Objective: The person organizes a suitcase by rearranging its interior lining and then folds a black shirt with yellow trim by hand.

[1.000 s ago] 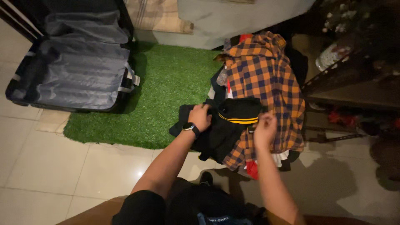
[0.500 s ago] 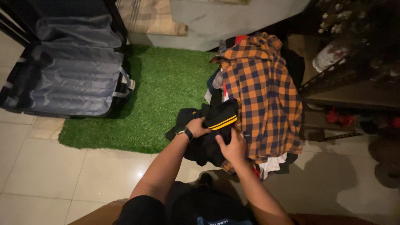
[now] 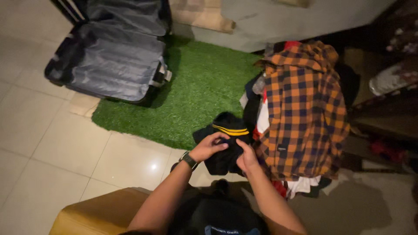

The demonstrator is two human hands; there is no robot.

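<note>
Both my hands grip a bunched black garment with yellow stripes (image 3: 226, 130), held just above the near edge of the green mat. My left hand (image 3: 209, 146), a dark watch on its wrist, clutches the cloth from the left. My right hand (image 3: 247, 156) holds it from the right, fingers pressed into the fabric. Right beside it lies an orange and navy checked shirt (image 3: 305, 109), spread over a pile of other clothes.
An open dark suitcase with a grey lining (image 3: 113, 52) lies at the far left on the tiled floor. A green artificial-grass mat (image 3: 196, 87) covers the middle. Dark wooden furniture (image 3: 383, 113) stands on the right. A tan surface (image 3: 96, 213) is near my legs.
The black garment has been gathered from a spread-out shape into a tighter bundle. My right hand came off the checked shirt's side onto the garment. The view shifted right and down.
</note>
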